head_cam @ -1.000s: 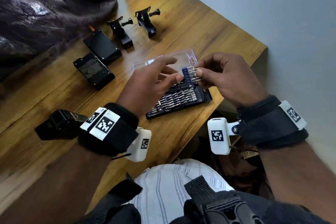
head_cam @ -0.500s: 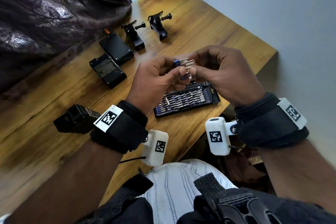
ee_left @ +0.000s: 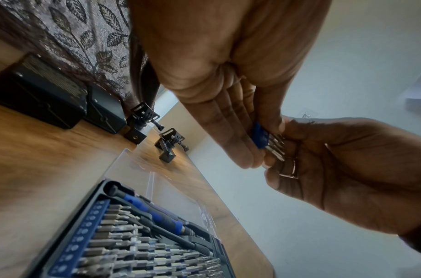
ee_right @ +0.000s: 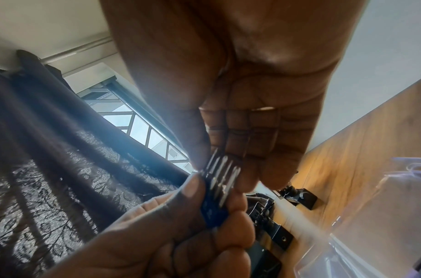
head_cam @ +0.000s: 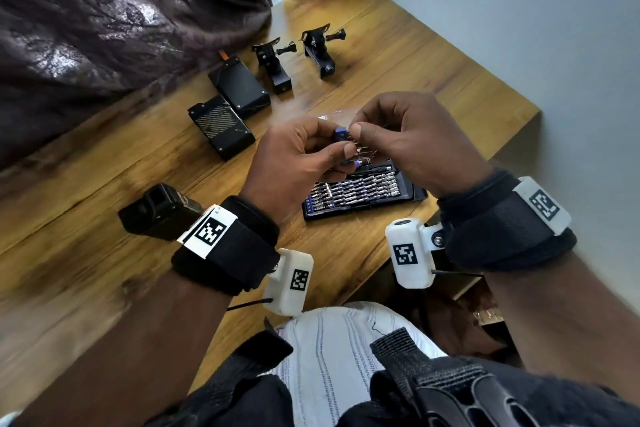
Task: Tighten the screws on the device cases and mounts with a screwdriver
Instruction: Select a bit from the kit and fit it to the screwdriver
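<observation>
While both hands meet above the tabletop, the left hand pinches a small blue bit holder between thumb and fingers, and the right hand pinches the silver bits that stick out of it. Each grip is pressed tight on that one little piece. Under the hands lies one open bit kit with many rows of silver bits, and one screwdriver with a blue and black handle lies in its tray. Its clear lid stands open behind it. Farther back sit two flat black device cases side by side, two black mounts with thumb screws, and one more black box near the left wrist — five black things in all. The tabletop is brown wood. A dark leafy curtain hangs at the left, a plain pale wall stands at the right, and a window shows behind the curtain.
</observation>
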Action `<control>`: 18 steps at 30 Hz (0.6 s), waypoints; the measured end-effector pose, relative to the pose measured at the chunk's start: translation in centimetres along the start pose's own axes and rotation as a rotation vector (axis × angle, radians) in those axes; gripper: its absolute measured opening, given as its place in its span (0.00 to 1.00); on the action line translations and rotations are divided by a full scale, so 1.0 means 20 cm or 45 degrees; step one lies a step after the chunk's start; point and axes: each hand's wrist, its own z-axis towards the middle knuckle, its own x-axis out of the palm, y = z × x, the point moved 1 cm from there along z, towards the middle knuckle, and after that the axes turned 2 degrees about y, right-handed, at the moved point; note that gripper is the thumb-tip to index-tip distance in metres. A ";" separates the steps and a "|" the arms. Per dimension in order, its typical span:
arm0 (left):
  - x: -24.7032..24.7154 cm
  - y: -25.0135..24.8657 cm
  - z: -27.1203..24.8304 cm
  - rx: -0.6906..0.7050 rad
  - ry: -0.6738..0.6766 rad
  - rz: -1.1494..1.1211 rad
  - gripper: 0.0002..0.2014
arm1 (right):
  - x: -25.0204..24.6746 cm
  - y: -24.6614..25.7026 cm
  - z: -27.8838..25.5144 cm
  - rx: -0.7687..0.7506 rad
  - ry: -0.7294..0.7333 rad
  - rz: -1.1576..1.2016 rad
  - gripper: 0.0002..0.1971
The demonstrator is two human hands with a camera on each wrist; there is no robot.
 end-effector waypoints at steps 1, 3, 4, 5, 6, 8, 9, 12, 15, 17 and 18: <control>-0.01 0.00 -0.01 -0.006 -0.007 0.009 0.10 | 0.01 0.00 0.01 0.011 0.022 -0.015 0.05; -0.02 0.01 -0.04 -0.019 -0.027 0.011 0.08 | 0.04 0.01 0.01 0.044 0.049 -0.051 0.08; -0.03 0.02 -0.05 -0.026 -0.040 0.012 0.07 | 0.06 0.02 0.02 0.052 0.050 -0.086 0.09; -0.04 0.03 -0.07 -0.033 -0.056 0.008 0.07 | 0.08 0.03 0.02 0.050 0.054 -0.128 0.09; -0.04 0.04 -0.08 -0.044 -0.075 -0.001 0.06 | 0.10 0.04 0.02 0.050 0.053 -0.162 0.09; -0.06 0.06 -0.12 -0.078 -0.129 -0.044 0.06 | 0.15 0.06 0.02 0.059 0.046 -0.203 0.08; -0.07 0.06 -0.13 -0.099 -0.157 -0.070 0.06 | 0.18 0.08 0.02 0.066 0.037 -0.211 0.08; -0.12 0.06 -0.20 -0.166 -0.230 -0.119 0.06 | 0.26 0.12 0.01 0.103 0.040 -0.205 0.08; -0.20 0.08 -0.28 -0.230 -0.261 -0.122 0.09 | 0.34 0.19 0.00 0.150 0.095 -0.237 0.08; -0.24 0.09 -0.33 -0.259 -0.285 -0.164 0.10 | 0.35 0.21 0.00 0.185 0.114 -0.188 0.09; -0.27 0.10 -0.36 -0.275 -0.304 -0.206 0.11 | 0.36 0.22 0.00 0.221 0.137 -0.111 0.10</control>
